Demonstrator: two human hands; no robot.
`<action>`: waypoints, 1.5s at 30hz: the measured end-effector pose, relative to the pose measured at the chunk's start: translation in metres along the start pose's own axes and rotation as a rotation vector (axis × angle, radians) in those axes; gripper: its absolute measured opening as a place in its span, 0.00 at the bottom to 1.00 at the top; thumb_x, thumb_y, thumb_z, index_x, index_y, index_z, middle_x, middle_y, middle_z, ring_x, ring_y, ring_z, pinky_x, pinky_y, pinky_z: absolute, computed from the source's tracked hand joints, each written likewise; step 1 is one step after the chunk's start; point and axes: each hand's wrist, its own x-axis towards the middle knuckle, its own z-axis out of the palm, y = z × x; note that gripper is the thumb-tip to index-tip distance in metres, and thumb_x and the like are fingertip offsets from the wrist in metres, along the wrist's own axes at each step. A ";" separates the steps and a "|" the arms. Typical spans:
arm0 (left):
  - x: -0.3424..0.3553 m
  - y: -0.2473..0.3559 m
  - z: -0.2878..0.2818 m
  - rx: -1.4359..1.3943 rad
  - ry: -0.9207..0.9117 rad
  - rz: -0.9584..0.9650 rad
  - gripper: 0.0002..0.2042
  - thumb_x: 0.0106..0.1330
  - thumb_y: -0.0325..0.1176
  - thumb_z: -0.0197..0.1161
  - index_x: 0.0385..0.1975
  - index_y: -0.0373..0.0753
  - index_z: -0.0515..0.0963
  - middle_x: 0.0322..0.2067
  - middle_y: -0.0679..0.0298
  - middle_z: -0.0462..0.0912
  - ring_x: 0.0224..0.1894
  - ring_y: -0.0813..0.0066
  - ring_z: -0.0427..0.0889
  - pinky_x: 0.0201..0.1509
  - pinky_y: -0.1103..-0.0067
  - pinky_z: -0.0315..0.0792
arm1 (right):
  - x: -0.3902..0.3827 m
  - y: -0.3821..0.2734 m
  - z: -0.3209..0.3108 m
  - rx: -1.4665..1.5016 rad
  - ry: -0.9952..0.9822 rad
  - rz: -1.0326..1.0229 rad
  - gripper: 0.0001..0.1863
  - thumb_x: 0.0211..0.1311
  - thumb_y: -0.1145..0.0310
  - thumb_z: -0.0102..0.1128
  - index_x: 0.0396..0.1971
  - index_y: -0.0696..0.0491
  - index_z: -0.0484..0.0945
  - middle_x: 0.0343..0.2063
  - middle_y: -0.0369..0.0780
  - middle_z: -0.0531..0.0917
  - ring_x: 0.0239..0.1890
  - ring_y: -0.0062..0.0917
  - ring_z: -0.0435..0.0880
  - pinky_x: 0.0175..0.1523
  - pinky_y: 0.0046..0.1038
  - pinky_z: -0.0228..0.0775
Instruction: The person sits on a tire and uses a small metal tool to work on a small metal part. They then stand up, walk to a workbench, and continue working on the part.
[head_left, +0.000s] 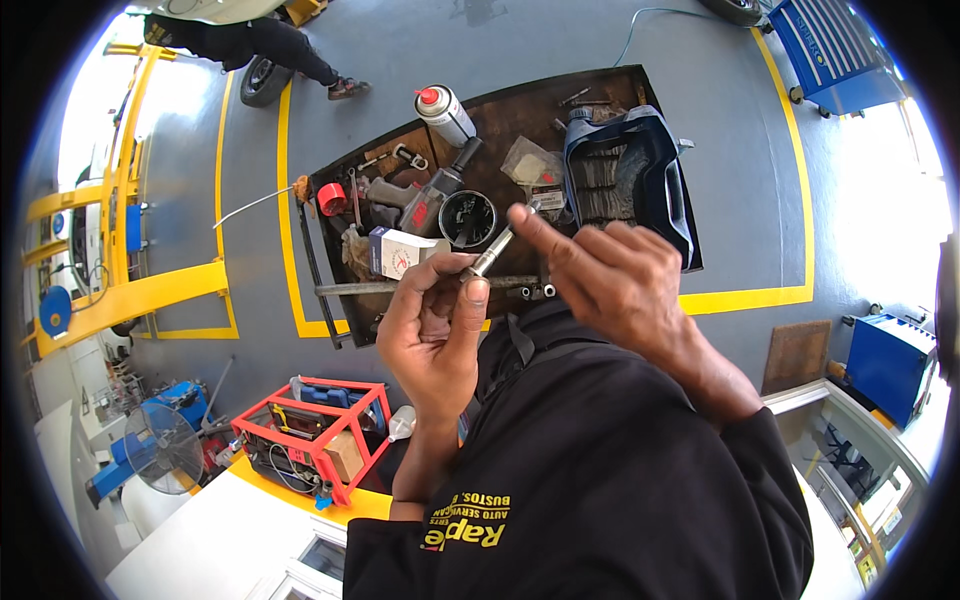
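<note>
My left hand (435, 330) pinches a slim silver metal pin (493, 254) between thumb and fingers, with the pin slanting up to the right. My right hand (615, 275) has its index finger stretched out beside the pin's far end; whether it touches cannot be told. Its other fingers are loosely curled, and I see nothing held in them. Just beyond the pin stands an open round tub (468, 215) of dark, shiny grease. A small white and blue box (402, 253) lies left of the tub, close to my left fingertips.
On the dark work tray (500, 110) are an impact wrench (432, 198), a spray can (447, 118), a red cap (331, 199), a plastic bag (530, 162) and a cut-open jug (628, 170). A metal bar (365, 288) crosses the near side. Another person's leg (295, 50) shows at the far left.
</note>
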 end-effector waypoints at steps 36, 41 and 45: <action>-0.038 -0.047 -0.137 -0.277 0.623 -0.249 0.07 0.81 0.30 0.69 0.50 0.34 0.82 0.44 0.57 0.89 0.40 0.83 0.84 0.49 0.84 0.77 | 0.036 0.006 0.206 0.280 -0.700 0.319 0.20 0.70 0.69 0.60 0.57 0.58 0.86 0.40 0.54 0.91 0.43 0.52 0.91 0.49 0.49 0.82; -0.037 -0.053 -0.150 -0.295 0.593 -0.287 0.07 0.80 0.29 0.70 0.50 0.34 0.81 0.43 0.56 0.90 0.39 0.81 0.83 0.49 0.81 0.76 | 0.064 0.001 0.261 -0.117 -1.090 0.224 0.12 0.63 0.69 0.68 0.43 0.54 0.93 0.45 0.48 0.94 0.48 0.46 0.94 0.52 0.45 0.87; -0.035 -0.057 -0.165 -0.319 0.562 -0.303 0.08 0.80 0.29 0.69 0.51 0.34 0.81 0.44 0.55 0.90 0.40 0.81 0.83 0.49 0.82 0.77 | 0.070 -0.007 0.287 -0.264 -1.231 0.158 0.11 0.62 0.69 0.71 0.43 0.50 0.94 0.45 0.45 0.95 0.50 0.40 0.96 0.50 0.40 0.87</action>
